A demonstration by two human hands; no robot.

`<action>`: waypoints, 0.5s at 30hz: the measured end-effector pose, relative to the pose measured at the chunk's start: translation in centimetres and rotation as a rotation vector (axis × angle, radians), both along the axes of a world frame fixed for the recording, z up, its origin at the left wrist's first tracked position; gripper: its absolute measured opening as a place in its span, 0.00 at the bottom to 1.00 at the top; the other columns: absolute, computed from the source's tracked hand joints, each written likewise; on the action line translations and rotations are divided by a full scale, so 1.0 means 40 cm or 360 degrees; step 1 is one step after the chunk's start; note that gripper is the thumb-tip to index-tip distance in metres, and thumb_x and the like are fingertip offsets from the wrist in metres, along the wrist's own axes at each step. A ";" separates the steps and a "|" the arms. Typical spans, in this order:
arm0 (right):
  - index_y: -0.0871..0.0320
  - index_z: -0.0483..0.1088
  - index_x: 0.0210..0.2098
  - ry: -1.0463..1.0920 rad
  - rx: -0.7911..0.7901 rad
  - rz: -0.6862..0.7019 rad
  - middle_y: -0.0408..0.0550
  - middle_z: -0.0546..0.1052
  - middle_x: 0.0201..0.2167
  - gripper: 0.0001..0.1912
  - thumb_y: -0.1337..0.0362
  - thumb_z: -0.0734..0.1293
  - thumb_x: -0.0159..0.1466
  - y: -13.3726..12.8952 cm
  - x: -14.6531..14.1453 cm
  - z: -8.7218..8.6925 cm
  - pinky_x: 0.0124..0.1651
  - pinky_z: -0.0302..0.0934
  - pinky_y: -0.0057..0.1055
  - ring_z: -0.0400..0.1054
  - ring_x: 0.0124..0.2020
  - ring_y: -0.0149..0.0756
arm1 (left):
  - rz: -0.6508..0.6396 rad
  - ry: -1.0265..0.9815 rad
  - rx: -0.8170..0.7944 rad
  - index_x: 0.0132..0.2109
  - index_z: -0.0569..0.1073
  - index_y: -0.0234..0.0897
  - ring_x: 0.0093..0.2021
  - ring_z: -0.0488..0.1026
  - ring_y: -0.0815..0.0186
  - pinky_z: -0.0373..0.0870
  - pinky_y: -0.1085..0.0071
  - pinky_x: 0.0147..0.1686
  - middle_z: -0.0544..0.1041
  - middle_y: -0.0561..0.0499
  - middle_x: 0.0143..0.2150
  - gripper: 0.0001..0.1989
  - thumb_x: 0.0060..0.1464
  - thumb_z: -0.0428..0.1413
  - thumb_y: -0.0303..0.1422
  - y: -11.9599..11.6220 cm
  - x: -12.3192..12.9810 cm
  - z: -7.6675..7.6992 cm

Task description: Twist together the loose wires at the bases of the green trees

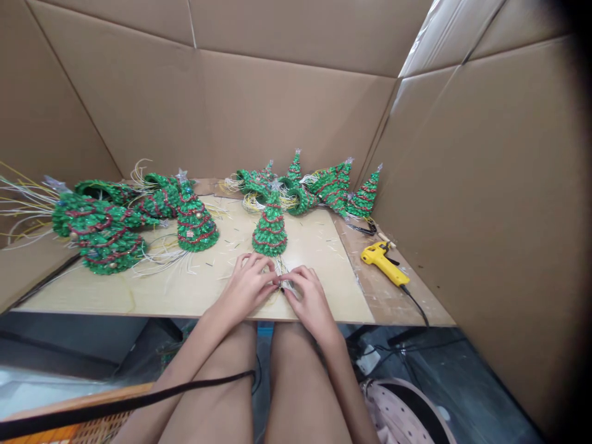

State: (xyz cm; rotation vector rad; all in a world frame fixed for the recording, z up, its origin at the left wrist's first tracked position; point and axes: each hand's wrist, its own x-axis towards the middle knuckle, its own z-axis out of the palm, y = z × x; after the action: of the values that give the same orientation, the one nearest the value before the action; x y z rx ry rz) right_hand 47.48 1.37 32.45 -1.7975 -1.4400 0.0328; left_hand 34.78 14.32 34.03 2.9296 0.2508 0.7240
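Observation:
A small green Christmas tree (270,228) with red garland and a star on top stands upright in front of me at the table's middle. Thin white and yellow wires (280,264) run from its base toward me. My left hand (250,282) is closed, its thumb and fingers pinching at these wires. Facing it, my right hand (308,297) also pinches the wires, the fingertips of both hands almost touching. A tiny dark piece shows between the fingertips; its kind is too small to make out.
Several more decorated trees stand or lie at left, such as this tree (197,216), and along the back, like this one (365,194). A yellow glue gun (385,262) with a cord lies at right. Wire clippings are scattered on the board (319,246). Cardboard walls (296,111) surround the table.

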 end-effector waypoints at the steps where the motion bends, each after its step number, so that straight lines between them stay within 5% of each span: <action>1: 0.53 0.72 0.39 -0.0031 -0.0018 -0.0003 0.47 0.70 0.38 0.12 0.73 0.65 0.59 0.003 0.001 -0.001 0.48 0.58 0.36 0.62 0.43 0.39 | -0.0002 -0.0012 -0.0023 0.37 0.74 0.41 0.50 0.63 0.57 0.53 0.56 0.50 0.72 0.48 0.44 0.06 0.59 0.52 0.34 -0.001 -0.002 -0.003; 15: 0.56 0.73 0.35 -0.0151 0.0076 0.0114 0.47 0.71 0.35 0.08 0.73 0.64 0.60 0.032 0.008 0.016 0.44 0.61 0.32 0.64 0.40 0.37 | 0.0109 -0.0165 -0.0597 0.38 0.72 0.40 0.47 0.67 0.60 0.54 0.61 0.50 0.75 0.51 0.42 0.06 0.59 0.52 0.34 0.001 -0.020 -0.014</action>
State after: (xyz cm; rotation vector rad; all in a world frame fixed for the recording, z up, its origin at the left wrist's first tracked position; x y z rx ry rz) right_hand 47.82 2.65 33.09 -1.7282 -1.5589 -0.0502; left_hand 33.98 14.36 33.47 2.5329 0.4275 0.7427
